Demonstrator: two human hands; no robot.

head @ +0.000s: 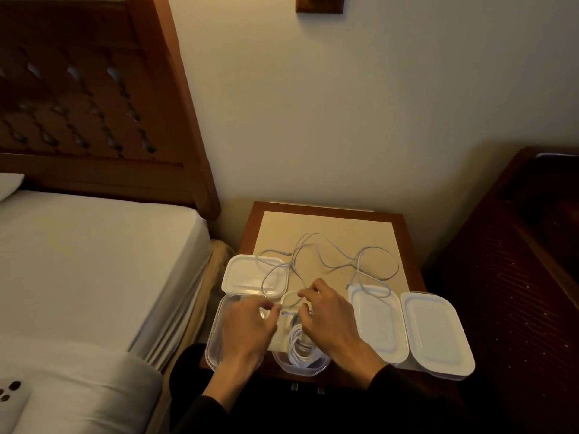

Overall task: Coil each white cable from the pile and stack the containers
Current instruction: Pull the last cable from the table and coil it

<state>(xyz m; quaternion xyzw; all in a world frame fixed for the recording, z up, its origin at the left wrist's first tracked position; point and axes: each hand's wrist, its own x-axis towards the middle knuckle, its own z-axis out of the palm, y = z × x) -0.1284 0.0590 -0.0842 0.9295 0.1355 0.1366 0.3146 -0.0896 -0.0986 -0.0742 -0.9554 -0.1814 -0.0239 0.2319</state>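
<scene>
Small desk (326,220) wedged between bed (94,261) and dark cabinet (517,261), wall behind; bare top only at the back. Near edge crowded with lidded containers (435,333), two overhanging at right. Thin white cable (316,249), loosely tangled mid-desk, trailing over lids. Left hand (247,330) and right hand (329,317) both pinching the strand, fingers narrow. Coiled cable (302,349) in open tub, partly hidden beneath wrists. Dim, blurred.
</scene>
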